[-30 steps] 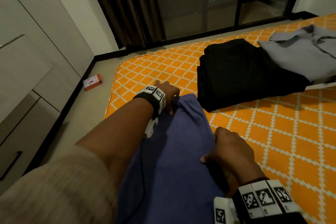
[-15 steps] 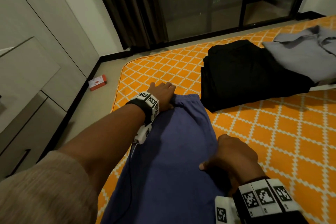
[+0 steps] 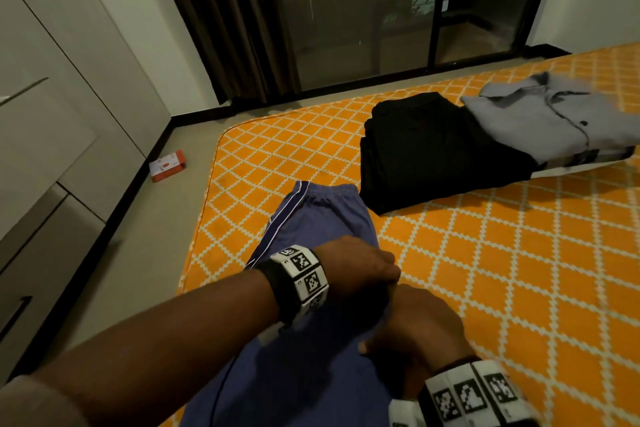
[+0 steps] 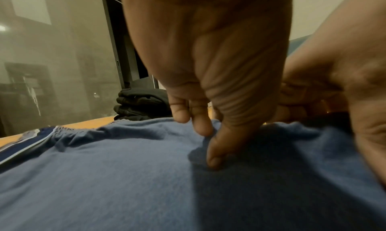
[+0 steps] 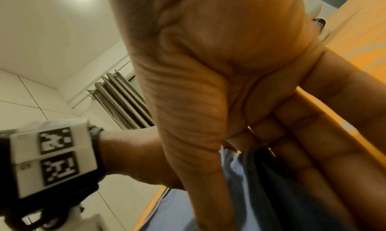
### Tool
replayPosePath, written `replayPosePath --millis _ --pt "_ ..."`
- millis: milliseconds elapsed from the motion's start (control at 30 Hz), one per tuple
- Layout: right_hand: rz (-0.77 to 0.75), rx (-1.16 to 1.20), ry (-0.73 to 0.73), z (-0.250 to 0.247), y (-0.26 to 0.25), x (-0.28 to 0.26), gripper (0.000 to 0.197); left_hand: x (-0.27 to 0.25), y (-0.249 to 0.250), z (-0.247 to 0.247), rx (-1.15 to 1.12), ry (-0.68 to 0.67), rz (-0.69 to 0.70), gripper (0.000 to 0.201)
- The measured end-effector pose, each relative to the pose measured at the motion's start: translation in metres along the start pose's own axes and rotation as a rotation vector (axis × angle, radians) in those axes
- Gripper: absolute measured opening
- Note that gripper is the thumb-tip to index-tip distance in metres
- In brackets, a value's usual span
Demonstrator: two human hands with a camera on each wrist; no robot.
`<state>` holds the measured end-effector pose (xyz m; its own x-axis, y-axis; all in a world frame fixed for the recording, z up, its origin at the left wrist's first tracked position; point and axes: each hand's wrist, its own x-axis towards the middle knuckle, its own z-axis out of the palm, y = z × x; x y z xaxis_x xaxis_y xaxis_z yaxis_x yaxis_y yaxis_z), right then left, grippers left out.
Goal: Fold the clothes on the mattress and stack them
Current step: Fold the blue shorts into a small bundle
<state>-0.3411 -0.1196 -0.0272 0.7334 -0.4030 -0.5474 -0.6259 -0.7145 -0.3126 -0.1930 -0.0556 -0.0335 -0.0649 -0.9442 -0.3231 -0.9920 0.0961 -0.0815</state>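
Blue pants [image 3: 322,218] with a white side stripe lie lengthwise on the orange patterned mattress [image 3: 502,270], waistband at the far end. My left hand [image 3: 363,270] is at their right edge near the middle. In the left wrist view the left hand [image 4: 206,140] has its thumb on top of the blue cloth [image 4: 104,176] and its fingers curled over the edge, pinching it. Right beside it, my right hand [image 3: 415,326] grips the same edge. The right wrist view shows cloth bunched between thumb and fingers of the right hand [image 5: 246,152].
A folded black stack [image 3: 433,149] lies beyond the pants, with a grey shirt [image 3: 561,121] to its right. The mattress's left edge drops to the floor, where a small red and white box [image 3: 167,166] lies. Cupboards [image 3: 52,149] stand left, and a glass door [image 3: 363,10] stands behind.
My left hand came off the waistband and drew back to the pants' right edge beside my right hand. The waistband and side stripe now show.
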Motion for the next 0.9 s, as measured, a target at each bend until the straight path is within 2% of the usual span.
replayPosePath --millis 133,267,300,400,467,533,600,633,700,733,767,833,900 --pt "0.022 0.090 0.115 0.034 -0.012 -0.027 0.069 -0.008 0.017 -0.006 0.039 -0.104 0.035 0.026" --pt "-0.001 0.247 0.192 0.067 -0.023 -0.053 0.093 -0.015 0.022 -0.009 0.100 -0.073 -0.046 0.016" --pt "-0.007 0.241 0.203 0.069 -0.023 -0.056 0.088 -0.017 0.021 -0.008 0.107 -0.042 -0.068 0.013" --pt "-0.016 0.128 0.251 0.064 -0.024 -0.064 0.057 -0.022 0.015 -0.005 0.103 0.085 -0.106 0.008" --pt "-0.057 0.099 0.298 0.061 -0.031 -0.072 0.055 -0.024 0.008 -0.001 0.103 0.157 -0.105 0.011" --pt "-0.117 0.069 0.284 0.064 -0.045 -0.077 0.053 -0.027 0.000 0.006 0.123 0.181 -0.101 0.010" --pt "-0.146 -0.001 0.200 0.074 -0.063 -0.083 0.051 -0.035 -0.009 0.014 0.121 0.170 -0.077 0.009" --pt "-0.138 -0.050 0.162 0.079 -0.071 -0.084 0.049 -0.039 -0.013 0.019 0.113 0.153 -0.063 0.014" --pt "-0.132 -0.094 0.221 0.092 -0.081 -0.078 0.045 -0.049 -0.021 0.030 0.107 0.120 -0.053 0.028" --pt "-0.134 -0.098 0.200 0.097 -0.084 -0.075 0.044 -0.053 -0.023 0.035 0.091 0.103 -0.066 0.033" --pt "-0.151 -0.096 0.132 0.098 -0.088 -0.075 0.042 -0.057 -0.025 0.039 0.064 0.084 -0.093 0.036" --pt "-0.245 -0.104 0.138 0.094 -0.092 -0.079 0.036 -0.065 -0.023 0.042 -0.026 0.085 -0.171 0.034" --pt "-0.303 -0.164 0.062 0.091 -0.087 -0.080 0.035 -0.071 -0.013 0.040 -0.113 0.144 -0.303 0.034"
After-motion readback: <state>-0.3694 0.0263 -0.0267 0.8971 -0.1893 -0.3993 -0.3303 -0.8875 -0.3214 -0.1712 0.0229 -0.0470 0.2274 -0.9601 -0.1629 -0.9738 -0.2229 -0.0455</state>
